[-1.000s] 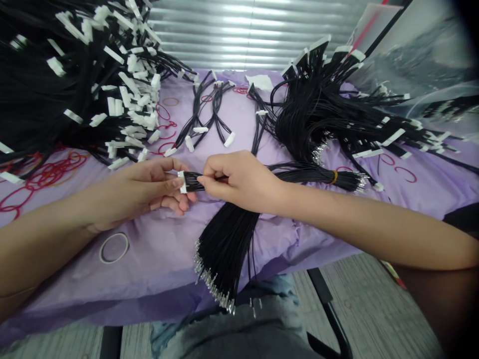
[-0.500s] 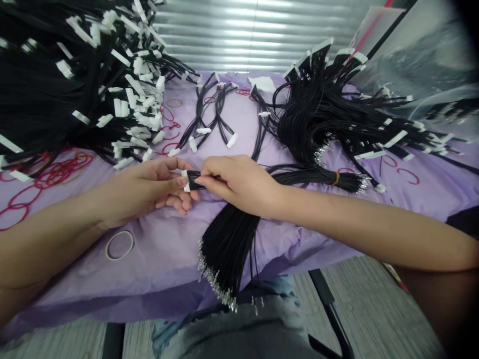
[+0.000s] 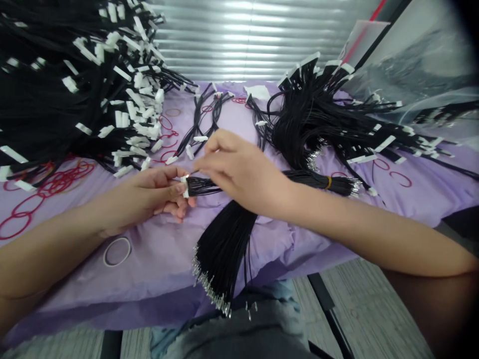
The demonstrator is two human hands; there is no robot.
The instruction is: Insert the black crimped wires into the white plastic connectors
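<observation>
My left hand (image 3: pixel 159 194) pinches a white connector (image 3: pixel 184 186) between thumb and fingers. Several black wires (image 3: pixel 204 186) run from it to the right, under my right hand (image 3: pixel 235 169). The right fingers are pinched together just above and right of the connector, on what looks like the end of a single dark wire. Below the right hand a fan of loose black wires (image 3: pixel 224 249) with metal tips spreads toward the table's front edge. A bundle of wires (image 3: pixel 318 180) tied with a yellow band lies right of the hand.
Piles of black cables with white connectors lie at the left (image 3: pixel 75 94) and right (image 3: pixel 310 114). Red bands (image 3: pixel 56 182) and a pale ring (image 3: pixel 117 251) rest on the purple cloth (image 3: pixel 149 274). Finished-looking short cables (image 3: pixel 198 117) lie behind the hands.
My right hand has lifted slightly off the wires beside the connector, and its fingertips have moved up. My left hand still holds the connector. The whole view has shifted a little.
</observation>
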